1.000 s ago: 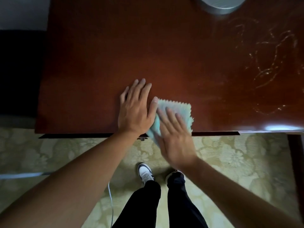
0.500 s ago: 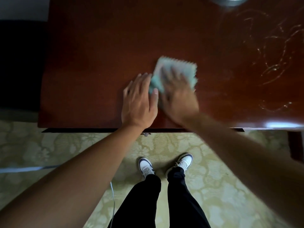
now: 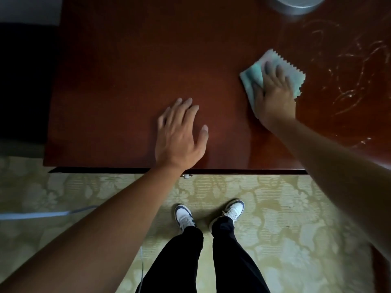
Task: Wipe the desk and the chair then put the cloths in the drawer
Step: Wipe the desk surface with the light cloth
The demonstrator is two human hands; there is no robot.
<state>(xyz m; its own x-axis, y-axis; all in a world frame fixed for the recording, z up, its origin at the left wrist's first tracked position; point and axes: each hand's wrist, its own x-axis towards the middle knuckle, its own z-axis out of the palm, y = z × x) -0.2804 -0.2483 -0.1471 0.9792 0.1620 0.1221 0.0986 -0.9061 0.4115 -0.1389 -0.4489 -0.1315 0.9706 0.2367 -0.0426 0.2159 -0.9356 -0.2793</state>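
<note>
A: Item one, the bearing surface?
B: Tabletop [image 3: 127, 70], dark red-brown wood, glossy. Pale scuff marks [image 3: 355, 66] across its right part. Near edge runs left to right above the floor.

A: Item two, the task's thing?
B: Cloth [image 3: 296, 75], pale teal, one edge cut in zigzag. Lies flat on the tabletop, right of centre, just left of the scuff marks. Partly covered by a hand.

A: Item three, hands?
B: Right hand [image 3: 274, 96], palm down on the cloth, fingers [image 3: 268, 67] straight and a little spread, pressing it to the wood, not curled round it. Slightly blurred. Left hand [image 3: 179, 134], palm down on bare tabletop near the front edge, fingers extended and close together, thumb set out to the right, holding nothing. The two hands are well apart; the left does not touch the cloth.

A: Item four, other objects?
B: Round grey object [image 3: 296, 5] at the far edge of the tabletop, cut off by the frame; kind cannot be told. Small pale knob [image 3: 186, 176] just under the front edge, beside the left wrist. Carpet [image 3: 285, 208], yellow-green, floral pattern. Two white-and-dark shoes [image 3: 184, 216] and black trousers [image 3: 179, 261] standing on it, toes toward the tabletop.
</note>
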